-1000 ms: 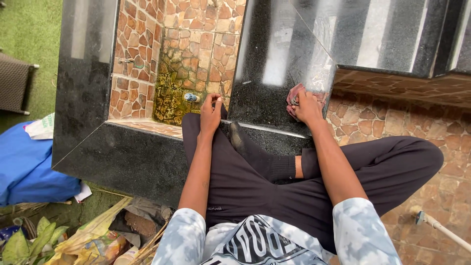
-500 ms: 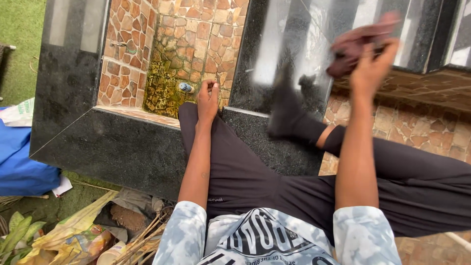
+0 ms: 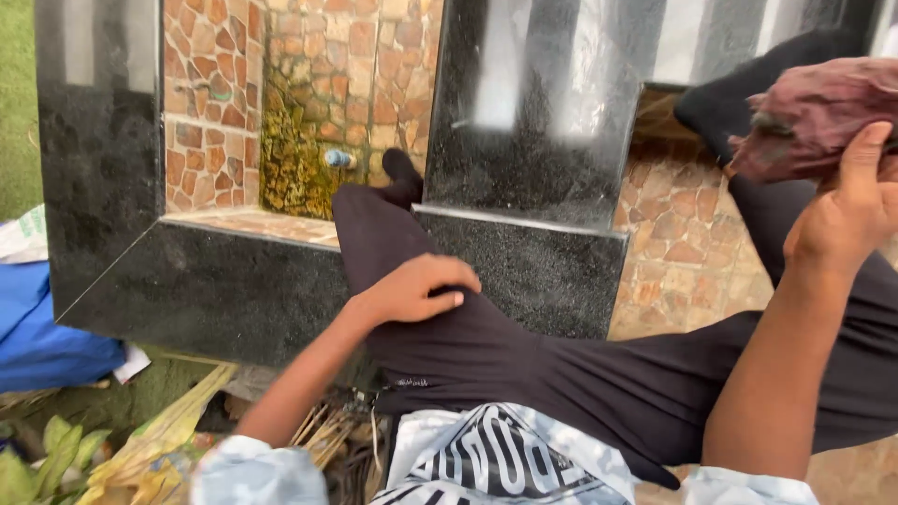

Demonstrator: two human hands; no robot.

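My right hand [image 3: 847,210] is raised at the right edge and grips a crumpled dark red cloth [image 3: 814,117]. My left hand [image 3: 416,290] rests with curled fingers on my left thigh, on black trousers [image 3: 486,346]; it holds nothing. My left leg stretches over the polished black stone ledge [image 3: 215,281] into a recess lined with brown stone tiles [image 3: 210,112]. A small metal tap [image 3: 339,159] sits in that recess beside a patch of green algae [image 3: 295,159], close to my foot.
A tall polished black stone slab [image 3: 533,112] stands ahead. Brown stone paving [image 3: 678,243] lies to its right. A blue cloth [image 3: 37,327] lies at the left, with green leaves [image 3: 37,458] and dry yellow husks [image 3: 164,435] at the lower left.
My left hand came back from the tap in the recess onto my thigh. My right hand lifted the red cloth off the black slab and holds it up at the right.
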